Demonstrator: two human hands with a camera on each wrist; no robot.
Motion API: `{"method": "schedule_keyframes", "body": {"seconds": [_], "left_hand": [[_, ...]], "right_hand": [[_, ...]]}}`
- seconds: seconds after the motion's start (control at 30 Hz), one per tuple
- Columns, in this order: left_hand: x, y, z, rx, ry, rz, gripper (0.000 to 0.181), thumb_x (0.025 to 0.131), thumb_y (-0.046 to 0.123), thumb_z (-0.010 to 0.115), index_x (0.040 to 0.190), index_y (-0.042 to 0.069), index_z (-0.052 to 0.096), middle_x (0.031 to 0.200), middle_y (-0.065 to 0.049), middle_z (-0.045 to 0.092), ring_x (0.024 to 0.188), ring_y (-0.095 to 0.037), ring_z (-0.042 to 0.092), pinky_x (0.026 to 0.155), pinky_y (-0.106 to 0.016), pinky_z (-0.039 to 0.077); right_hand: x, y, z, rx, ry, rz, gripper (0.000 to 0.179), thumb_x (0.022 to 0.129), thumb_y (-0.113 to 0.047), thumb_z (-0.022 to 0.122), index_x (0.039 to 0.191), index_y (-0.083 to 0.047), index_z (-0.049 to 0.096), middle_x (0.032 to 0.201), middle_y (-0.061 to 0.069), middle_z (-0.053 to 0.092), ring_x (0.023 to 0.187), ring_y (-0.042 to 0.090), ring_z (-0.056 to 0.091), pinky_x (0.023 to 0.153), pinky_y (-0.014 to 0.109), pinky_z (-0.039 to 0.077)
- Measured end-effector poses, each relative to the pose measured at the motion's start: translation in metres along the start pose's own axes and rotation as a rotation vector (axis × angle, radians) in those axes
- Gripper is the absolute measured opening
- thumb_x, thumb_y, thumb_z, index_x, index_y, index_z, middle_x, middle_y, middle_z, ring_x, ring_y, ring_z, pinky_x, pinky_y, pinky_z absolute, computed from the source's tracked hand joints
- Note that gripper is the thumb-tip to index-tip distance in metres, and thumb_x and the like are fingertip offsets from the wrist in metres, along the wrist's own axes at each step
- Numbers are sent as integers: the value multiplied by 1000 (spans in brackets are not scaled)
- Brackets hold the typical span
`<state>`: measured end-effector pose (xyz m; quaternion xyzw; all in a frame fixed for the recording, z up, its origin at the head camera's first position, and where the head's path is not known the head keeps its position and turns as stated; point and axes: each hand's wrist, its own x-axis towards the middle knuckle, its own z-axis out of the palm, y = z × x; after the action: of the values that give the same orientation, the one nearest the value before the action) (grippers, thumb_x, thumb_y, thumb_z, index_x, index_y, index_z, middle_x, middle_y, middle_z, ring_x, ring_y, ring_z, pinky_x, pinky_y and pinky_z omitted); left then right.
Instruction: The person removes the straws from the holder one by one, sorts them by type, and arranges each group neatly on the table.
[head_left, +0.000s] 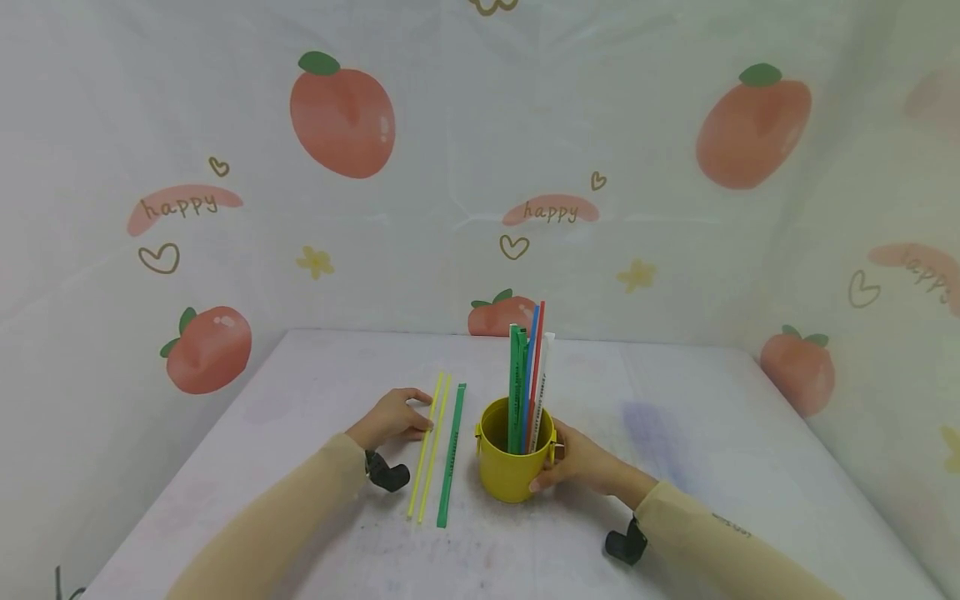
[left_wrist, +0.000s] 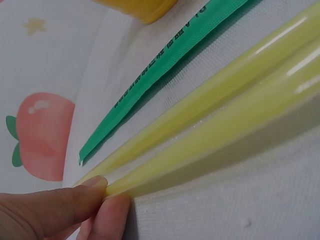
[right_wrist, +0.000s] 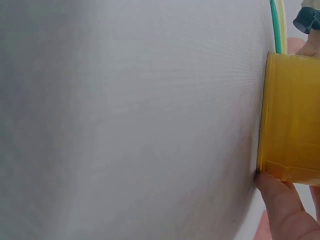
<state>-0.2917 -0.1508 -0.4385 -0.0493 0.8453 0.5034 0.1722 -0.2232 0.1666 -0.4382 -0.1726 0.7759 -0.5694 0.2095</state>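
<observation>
one hand, your left hand (head_left: 396, 414), pinches left yellow straw (head_left: 417, 483) between thumb and fingers. right yellow straw (head_left: 435, 450) runs just beside it, nearly parallel, over white table (head_left: 300, 375). next, green wrapped straw (head_left: 452, 458) with black print, lying apart from bucket. then yellow bucket (head_left: 508, 477), upright on table, bearing green straws (head_left: 514, 375), blue straw (head_left: 532, 358), red straw (head_left: 538, 350), white straw (head_left: 543, 387). far right, your right hand (head_left: 581, 460) clamps bucket's right side, thumb on front wall.
</observation>
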Motion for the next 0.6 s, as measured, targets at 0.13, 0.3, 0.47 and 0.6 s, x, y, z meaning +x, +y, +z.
{"method": "schedule_keyframes", "body": {"seconds": [0.13, 0.3, 0.47, 0.6], "left_hand": [[2, 1, 1, 11, 7, -17, 51, 75, 1, 74, 122, 9, 55, 82, -11, 62, 55, -11, 57, 55, -24, 53], [-1, 4, 1, 10, 11, -29, 51, 75, -1, 73, 122, 8, 54, 83, -11, 61, 54, -11, 56, 55, -23, 53], [-2, 4, 0, -5, -5, -40, 52, 75, -2, 72, 123, 9, 53, 78, -10, 61, 51, -10, 55, 55, -22, 52], [-2, 4, -1, -6, -13, -48, 53, 76, -1, 72, 124, 9, 52, 76, -9, 61, 49, -10, 55, 54, -21, 52]], "right_hand": [[0, 0, 0, 11, -1, 3, 100, 63, -12, 86, 144, -9, 26, 139, 9, 41, 126, 31, 36, 104, 52, 31], [0, 0, -1, 8, 0, 9, 99, 64, -12, 85, 144, -9, 27, 138, 9, 42, 125, 31, 37, 104, 52, 31], [1, 1, -1, 5, -2, 4, 99, 64, -12, 85, 144, -9, 27, 137, 10, 42, 124, 31, 38, 103, 53, 31], [1, 2, -1, 3, -1, 4, 101, 64, -13, 86, 145, -10, 26, 138, 9, 42, 125, 31, 38, 103, 51, 32]]}}
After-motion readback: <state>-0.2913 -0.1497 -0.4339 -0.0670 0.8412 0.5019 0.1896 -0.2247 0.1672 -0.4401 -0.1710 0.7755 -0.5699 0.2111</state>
